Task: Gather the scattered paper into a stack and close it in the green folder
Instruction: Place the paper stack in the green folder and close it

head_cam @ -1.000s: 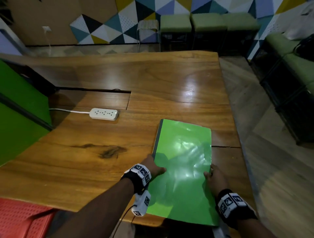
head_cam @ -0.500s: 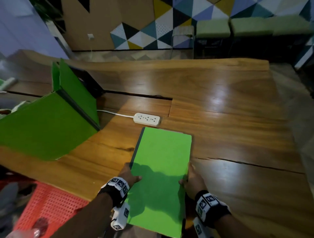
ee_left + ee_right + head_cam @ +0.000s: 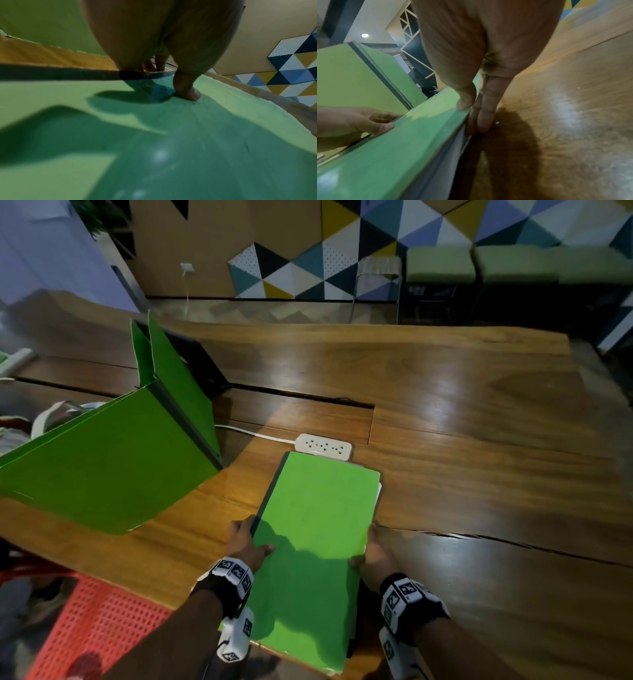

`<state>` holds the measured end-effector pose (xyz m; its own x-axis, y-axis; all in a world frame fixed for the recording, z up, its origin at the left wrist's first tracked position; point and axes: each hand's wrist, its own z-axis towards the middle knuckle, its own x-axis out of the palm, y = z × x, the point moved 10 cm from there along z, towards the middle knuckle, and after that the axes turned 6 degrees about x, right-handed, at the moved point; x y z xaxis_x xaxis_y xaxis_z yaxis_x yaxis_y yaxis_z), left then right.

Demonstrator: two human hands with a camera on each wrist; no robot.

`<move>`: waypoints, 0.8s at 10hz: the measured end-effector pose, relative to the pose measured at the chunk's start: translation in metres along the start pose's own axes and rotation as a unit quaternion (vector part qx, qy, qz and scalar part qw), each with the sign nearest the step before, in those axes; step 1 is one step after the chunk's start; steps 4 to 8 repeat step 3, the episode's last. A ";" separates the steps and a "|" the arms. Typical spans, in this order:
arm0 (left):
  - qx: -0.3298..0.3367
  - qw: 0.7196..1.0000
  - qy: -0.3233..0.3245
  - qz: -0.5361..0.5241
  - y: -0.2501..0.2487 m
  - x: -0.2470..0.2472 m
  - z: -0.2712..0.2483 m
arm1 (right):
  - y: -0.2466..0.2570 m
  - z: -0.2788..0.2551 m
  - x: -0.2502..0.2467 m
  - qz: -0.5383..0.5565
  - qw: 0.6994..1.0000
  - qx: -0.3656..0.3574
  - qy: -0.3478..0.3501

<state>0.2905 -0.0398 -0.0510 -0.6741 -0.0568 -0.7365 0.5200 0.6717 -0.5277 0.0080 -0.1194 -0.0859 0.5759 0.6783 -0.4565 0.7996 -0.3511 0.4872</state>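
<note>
The green folder lies closed on the wooden table, its near end hanging over the front edge. A thin white edge of paper peeks out at its far right corner. My left hand holds the dark spine side, thumb pressed on the cover and fingers tucked below. My right hand holds the open side, thumb on the cover and fingers down along the edge. The right wrist view also shows my left hand.
A white power strip with its cable sits just beyond the folder's far end. Green partition panels stand at the left. A red plastic chair is below the table's front left. A long crack runs across the table at the right.
The folder has slid left and away from me until its far end nearly meets the power strip. Both hands stayed on its sides, and the head view swung left.
</note>
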 end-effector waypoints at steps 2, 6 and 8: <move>0.073 0.993 -0.050 0.075 0.017 -0.004 -0.022 | 0.003 -0.010 -0.005 -0.069 0.994 -0.071 0.041; 0.076 0.992 -0.096 0.035 0.060 -0.008 -0.050 | 0.016 -0.026 -0.033 -0.106 0.985 -0.127 0.049; 0.076 0.992 -0.096 0.035 0.060 -0.008 -0.050 | 0.016 -0.026 -0.033 -0.106 0.985 -0.127 0.049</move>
